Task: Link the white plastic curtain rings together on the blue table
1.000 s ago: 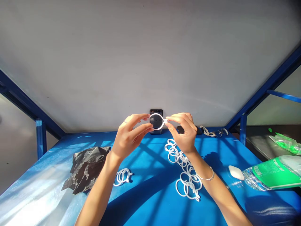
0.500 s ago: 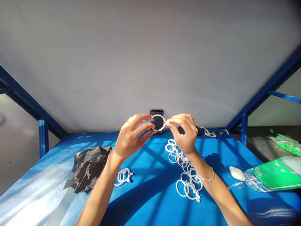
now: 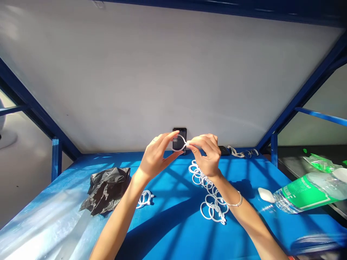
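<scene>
In the head view a thin white plastic ring (image 3: 184, 139) with a small clasp is held up between my two hands. My left hand (image 3: 158, 153) curves around the ring's left side, thumb below and fingers above. The clasp end is pinched between the thumb and fingertips of my right hand (image 3: 207, 153), which partly cover it. Below my right hand, a spread of several similar white rings (image 3: 212, 209) lies overlapping on the blue table (image 3: 173, 231). A smaller group of white rings (image 3: 146, 198) rests beside my left forearm, which hides part of it.
A phone (image 3: 179, 132) leans upright against the pale wall behind the hands. Left stands a crumpled black plastic bag (image 3: 108, 189). Glasses (image 3: 249, 153), a white case (image 3: 266, 195) and a green-labelled bottle (image 3: 306, 191) lie on the right. Blue frame bars (image 3: 274, 150) edge the table.
The ring has turned slightly, and my left fingers have shifted to its top and bottom. My right hand keeps its pinch on the clasp. The camera view has tilted and shifted a little.
</scene>
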`<action>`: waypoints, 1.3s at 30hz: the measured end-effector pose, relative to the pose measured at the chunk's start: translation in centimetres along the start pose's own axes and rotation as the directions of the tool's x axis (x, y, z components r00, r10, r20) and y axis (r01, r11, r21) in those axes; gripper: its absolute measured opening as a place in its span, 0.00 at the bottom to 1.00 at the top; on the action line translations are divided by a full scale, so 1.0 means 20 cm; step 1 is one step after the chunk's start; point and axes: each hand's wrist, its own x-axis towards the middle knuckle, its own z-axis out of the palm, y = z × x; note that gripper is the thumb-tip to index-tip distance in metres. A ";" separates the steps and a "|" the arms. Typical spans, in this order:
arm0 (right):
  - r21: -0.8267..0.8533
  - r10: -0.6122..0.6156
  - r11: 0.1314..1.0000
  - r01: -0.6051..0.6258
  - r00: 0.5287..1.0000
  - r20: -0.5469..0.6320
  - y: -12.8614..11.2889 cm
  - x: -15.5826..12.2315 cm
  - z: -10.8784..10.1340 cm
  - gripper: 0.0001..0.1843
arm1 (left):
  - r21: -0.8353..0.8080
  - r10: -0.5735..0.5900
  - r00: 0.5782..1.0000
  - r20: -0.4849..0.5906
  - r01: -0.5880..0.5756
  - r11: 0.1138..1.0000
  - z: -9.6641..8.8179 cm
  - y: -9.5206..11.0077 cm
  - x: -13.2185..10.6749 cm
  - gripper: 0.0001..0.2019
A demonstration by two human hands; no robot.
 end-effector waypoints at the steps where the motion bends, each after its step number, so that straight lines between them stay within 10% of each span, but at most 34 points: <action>1: -0.001 0.003 1.000 -0.003 1.000 0.005 -0.01 -0.01 -0.01 0.05 | 0.003 0.002 1.000 0.009 -0.002 1.000 0.00 0.01 -0.01 0.22; 11: -0.008 0.035 0.999 -0.034 0.992 0.121 -0.13 -0.23 -0.11 0.04 | -0.036 -0.191 0.968 0.161 0.200 0.979 0.02 0.15 -0.25 0.21; 28: 0.020 0.239 0.965 -0.261 0.911 0.337 -0.36 -0.86 -0.23 0.09 | -0.227 -0.509 0.749 0.425 0.632 0.741 0.11 0.48 -0.88 0.23; 39: 0.037 0.360 0.910 -0.414 0.830 0.427 -0.40 -0.99 -0.28 0.09 | -0.269 -0.483 0.769 0.419 0.613 0.742 0.19 0.51 -1.01 0.22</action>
